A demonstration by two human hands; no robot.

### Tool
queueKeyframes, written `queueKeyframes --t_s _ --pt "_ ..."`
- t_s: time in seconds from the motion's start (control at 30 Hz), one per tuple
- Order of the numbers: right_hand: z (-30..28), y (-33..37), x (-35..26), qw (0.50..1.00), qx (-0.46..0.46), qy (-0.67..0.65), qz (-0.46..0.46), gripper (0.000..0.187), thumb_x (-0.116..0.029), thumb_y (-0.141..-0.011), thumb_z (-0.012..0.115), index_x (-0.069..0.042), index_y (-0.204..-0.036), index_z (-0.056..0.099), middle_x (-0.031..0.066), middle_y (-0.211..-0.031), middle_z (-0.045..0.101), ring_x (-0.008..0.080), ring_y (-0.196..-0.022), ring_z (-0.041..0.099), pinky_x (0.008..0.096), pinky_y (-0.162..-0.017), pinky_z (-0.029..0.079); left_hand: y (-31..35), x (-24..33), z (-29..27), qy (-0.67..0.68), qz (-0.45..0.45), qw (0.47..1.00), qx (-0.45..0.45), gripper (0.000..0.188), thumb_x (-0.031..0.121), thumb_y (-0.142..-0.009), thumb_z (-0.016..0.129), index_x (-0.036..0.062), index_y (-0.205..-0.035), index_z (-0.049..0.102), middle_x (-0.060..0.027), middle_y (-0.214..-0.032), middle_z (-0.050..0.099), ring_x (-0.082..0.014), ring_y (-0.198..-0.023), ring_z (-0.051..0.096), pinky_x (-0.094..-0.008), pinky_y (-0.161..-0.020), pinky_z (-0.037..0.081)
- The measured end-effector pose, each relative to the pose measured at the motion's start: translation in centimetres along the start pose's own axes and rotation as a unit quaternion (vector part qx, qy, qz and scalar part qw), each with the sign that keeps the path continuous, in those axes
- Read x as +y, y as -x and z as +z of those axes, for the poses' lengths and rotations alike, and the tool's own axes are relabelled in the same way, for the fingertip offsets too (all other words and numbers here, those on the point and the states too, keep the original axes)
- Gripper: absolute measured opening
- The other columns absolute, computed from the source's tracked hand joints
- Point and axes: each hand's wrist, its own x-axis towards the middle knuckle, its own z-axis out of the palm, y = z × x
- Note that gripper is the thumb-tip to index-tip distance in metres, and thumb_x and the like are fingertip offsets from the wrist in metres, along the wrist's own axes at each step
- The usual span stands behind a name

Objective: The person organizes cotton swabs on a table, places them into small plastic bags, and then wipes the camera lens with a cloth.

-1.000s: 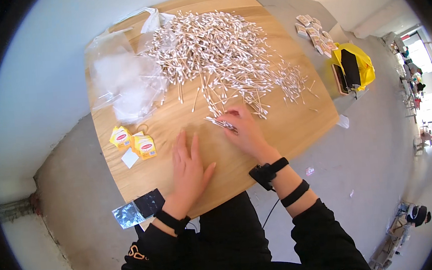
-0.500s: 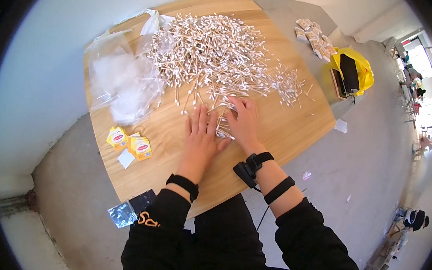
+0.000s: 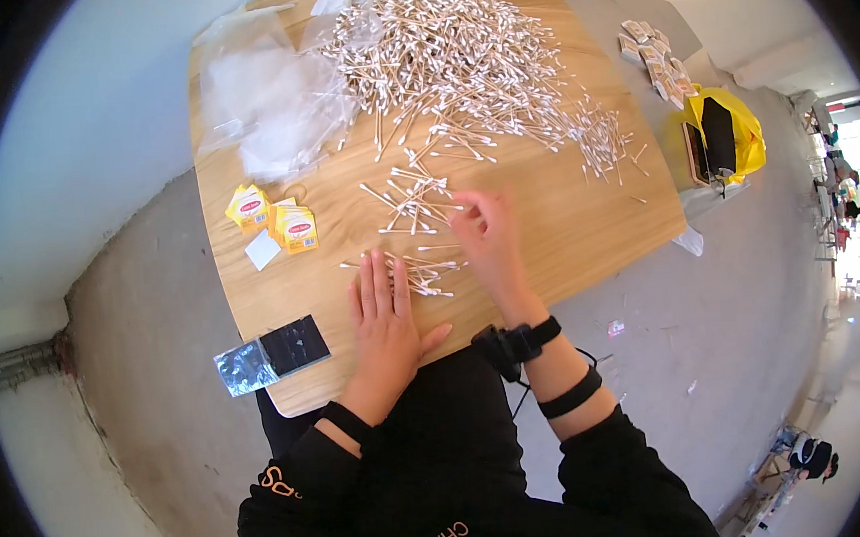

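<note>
Wooden cotton swabs with white tips form a large heap (image 3: pixel 450 53) at the far side of the wooden table (image 3: pixel 567 229). Nearer to me lie a small loose cluster of swabs (image 3: pixel 413 198) and, below it, a second small bunch (image 3: pixel 426 276). My left hand (image 3: pixel 387 316) rests flat with its fingers stretched out, the fingertips touching the left part of the lower bunch. Beside the upper cluster, my right hand (image 3: pixel 488 239) is slightly blurred, its fingers curled in toward the thumb. Whether a swab is between those fingers is hidden.
Clear plastic bags (image 3: pixel 274 100) lie at the far left. Yellow-and-white cards (image 3: pixel 292 225) sit left of my left hand, and a dark-and-silver packet (image 3: pixel 296 346) overlaps the near-left edge. Beyond the table's right side are small boxes (image 3: pixel 657 61) and a yellow bag (image 3: pixel 743 137).
Both hands have come nearer to me and drawn apart from each other. Two small groups of swabs now show separated from the heap. The view has shifted, so the table sits higher.
</note>
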Motion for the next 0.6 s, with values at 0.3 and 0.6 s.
queueKeyframes --t_s 0.3,0.6 --pt "0.5 3.0 0.7 0.997 -0.050 0.055 -0.028 0.023 0.001 -0.077 0.064 -0.006 -0.099 0.063 0.0147 -0.100 0.052 0.0300 -0.092 0.054 0.0344 -0.078 0.046 -4.3 -2.5 1.0 -0.023 -0.003 0.996 0.081 0.104 0.059 -0.072 0.065 -0.0063 -0.141 0.023 -0.0230 -0.151 0.018 -0.0346 -0.141 0.015 -0.0517 -0.112 0.013" --pt "0.1 1.8 0.2 0.994 0.046 0.103 0.013 0.019 -0.002 -0.080 0.063 -0.005 -0.099 0.063 0.0106 -0.095 0.056 0.0231 -0.086 0.058 0.0314 -0.072 0.048 1.5 -2.6 -0.6 0.096 0.005 0.993 0.075 0.105 0.040 -0.067 0.077 -0.0047 -0.141 0.019 -0.0293 -0.147 0.017 -0.0426 -0.138 0.016 -0.0508 -0.111 0.017"
